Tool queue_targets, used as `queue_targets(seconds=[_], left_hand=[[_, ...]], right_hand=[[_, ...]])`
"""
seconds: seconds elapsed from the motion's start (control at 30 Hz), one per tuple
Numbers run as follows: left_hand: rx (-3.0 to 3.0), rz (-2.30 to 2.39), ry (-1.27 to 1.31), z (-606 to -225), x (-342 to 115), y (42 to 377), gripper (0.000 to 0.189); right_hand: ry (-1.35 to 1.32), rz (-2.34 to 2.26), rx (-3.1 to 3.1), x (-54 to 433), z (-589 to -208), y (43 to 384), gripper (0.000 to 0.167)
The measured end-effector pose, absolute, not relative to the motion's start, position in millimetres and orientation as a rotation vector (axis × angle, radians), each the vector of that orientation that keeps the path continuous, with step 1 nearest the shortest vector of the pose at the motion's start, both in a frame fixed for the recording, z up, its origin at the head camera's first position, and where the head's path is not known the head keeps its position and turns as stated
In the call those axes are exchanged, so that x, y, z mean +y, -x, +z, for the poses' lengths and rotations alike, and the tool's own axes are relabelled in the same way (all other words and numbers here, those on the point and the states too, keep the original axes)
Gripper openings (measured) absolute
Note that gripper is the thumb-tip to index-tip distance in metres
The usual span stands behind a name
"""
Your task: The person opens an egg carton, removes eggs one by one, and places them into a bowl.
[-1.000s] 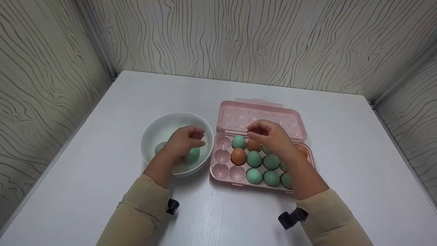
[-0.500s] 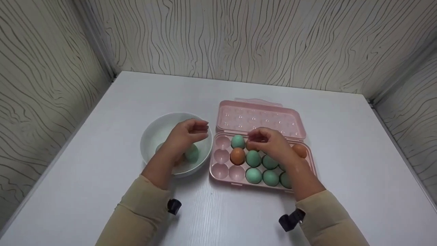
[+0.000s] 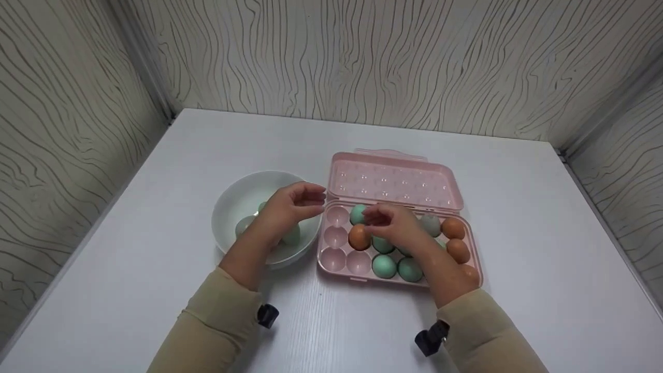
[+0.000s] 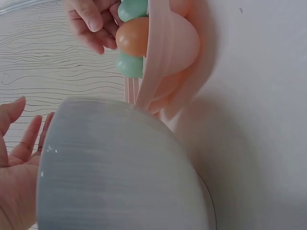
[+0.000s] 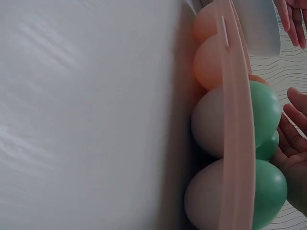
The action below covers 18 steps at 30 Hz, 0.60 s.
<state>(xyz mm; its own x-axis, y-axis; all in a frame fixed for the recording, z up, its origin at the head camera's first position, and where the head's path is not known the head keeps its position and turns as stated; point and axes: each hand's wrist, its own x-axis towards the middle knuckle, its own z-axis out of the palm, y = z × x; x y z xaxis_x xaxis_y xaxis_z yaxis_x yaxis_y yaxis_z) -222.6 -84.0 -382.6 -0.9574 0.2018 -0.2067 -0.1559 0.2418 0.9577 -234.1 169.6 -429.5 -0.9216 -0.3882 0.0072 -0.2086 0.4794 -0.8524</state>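
Observation:
In the head view, my left hand [image 3: 287, 210] hovers over the right side of a white bowl [image 3: 226, 207], its fingers loosely extended around nothing. Inside the bowl lie a green egg [image 3: 291, 237] and other pale eggs, partly hidden by that hand. My right hand [image 3: 401, 228] is above a pink egg carton [image 3: 333, 260], with thumb and fingers apart. Its fingertips are close to a brown egg [image 3: 359, 238] and a green egg [image 3: 358, 214]; no egg shows between them. The right wrist view has the palm [image 5: 295, 143] beside green eggs [image 5: 265, 112] seated in the carton.
The carton's lid [image 3: 393, 181] lies folded back behind it. Several brown and green eggs fill its right part, while cups along its left side hold none. Bowl and carton stand side by side on a white table [image 3: 538, 233], with patterned walls [image 3: 362, 62] behind.
My right hand has moved left and nearer to me over the carton, uncovering eggs at the right. My left hand has shifted right toward the bowl's rim, with its fingers still extended.

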Motion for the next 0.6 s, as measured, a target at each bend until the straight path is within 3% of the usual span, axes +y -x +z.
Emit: queue_targets(seconds=[0.33,0.6], left_hand=[[2.215,1.764,-0.073,-386.6,-82.1,224.7,0.035],[2.206,1.768,-0.104,-387.9,-81.0,225.6,0.034]], right_hand=[[0.424,-1.239,2.624,164.0,-434.7,229.3,0.035],[0.564,-1.167,2.678,163.2,-439.2,227.9,0.035]])
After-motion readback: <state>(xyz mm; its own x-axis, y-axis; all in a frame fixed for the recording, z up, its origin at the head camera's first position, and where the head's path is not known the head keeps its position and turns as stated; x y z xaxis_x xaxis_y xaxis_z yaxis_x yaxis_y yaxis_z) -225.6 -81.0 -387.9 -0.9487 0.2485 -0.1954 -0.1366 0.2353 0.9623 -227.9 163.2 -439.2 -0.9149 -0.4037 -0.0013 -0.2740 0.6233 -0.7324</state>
